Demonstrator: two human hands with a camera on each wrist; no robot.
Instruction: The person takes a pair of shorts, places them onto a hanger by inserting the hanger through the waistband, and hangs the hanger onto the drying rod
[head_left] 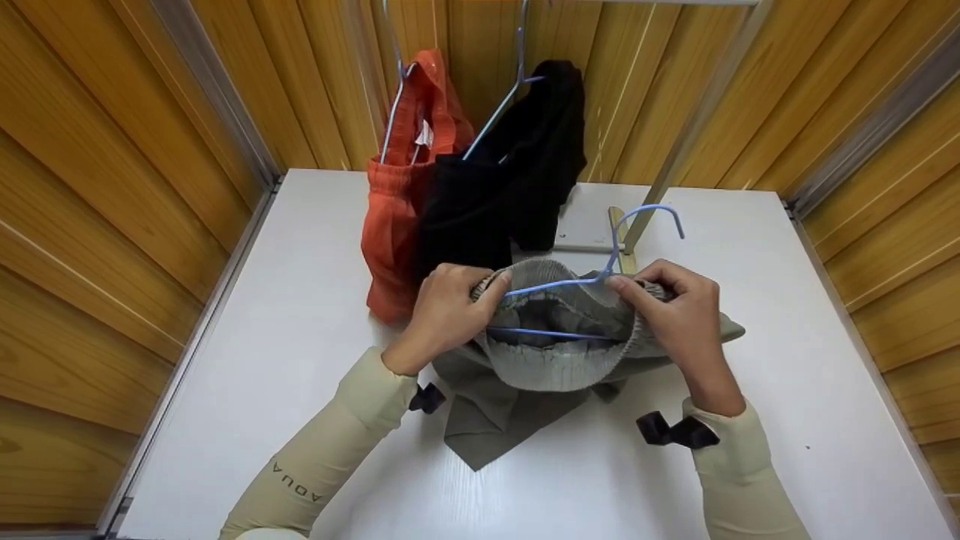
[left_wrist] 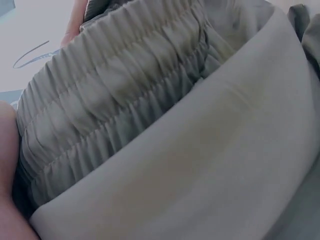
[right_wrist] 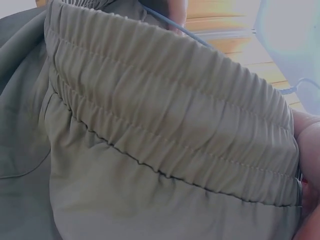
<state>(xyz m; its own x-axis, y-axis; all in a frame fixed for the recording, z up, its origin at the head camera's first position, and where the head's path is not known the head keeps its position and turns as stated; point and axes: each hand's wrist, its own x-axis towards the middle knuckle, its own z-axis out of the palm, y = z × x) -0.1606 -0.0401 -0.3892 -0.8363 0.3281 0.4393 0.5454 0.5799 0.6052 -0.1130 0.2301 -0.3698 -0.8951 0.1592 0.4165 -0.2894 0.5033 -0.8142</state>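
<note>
Grey-green shorts (head_left: 555, 367) with a gathered elastic waistband are held up over the white table, waist opening upward. A blue wire hanger (head_left: 551, 286) sits inside the waist, its hook standing out above the rim toward the right. My left hand (head_left: 454, 307) pinches the left side of the waistband, thumb on top. On the right side, my right hand (head_left: 679, 315) grips the waistband near the hanger's neck, its thumb at the rim. The ruched waistband (left_wrist: 115, 80) fills much of the left wrist view. In the right wrist view, the stretched waistband (right_wrist: 170, 100) runs toward my fingers.
Red shorts (head_left: 390, 217) and a black garment (head_left: 502, 202) hang on blue hangers behind the grey-green shorts. A metal rack post (head_left: 694, 135) rises at the back right from a base on the white table (head_left: 300, 247). Wood-plank walls (head_left: 97, 187) enclose the table.
</note>
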